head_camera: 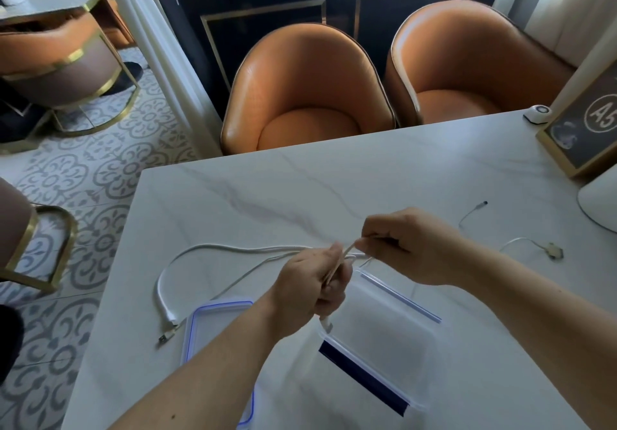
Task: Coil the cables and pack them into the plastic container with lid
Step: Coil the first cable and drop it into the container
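My left hand (314, 291) is closed around a thin white cable (337, 267), whose plug end hangs below the fist over the clear plastic container (384, 336). My right hand (405, 244) pinches the same cable just right of the left hand. A thicker white cable (233, 248) lies in a long loop on the table to the left, its USB plug (166, 338) near the blue-rimmed lid (200, 323). Part of the thin cable, or another one, trails right to a small connector (554, 251).
The white marble table (267, 196) has two orange chairs (307, 89) along its far edge. A framed sign marked A5 (587, 129) and a small white gadget (538, 114) stand at the right rear. A white round object (601, 199) sits at the right edge.
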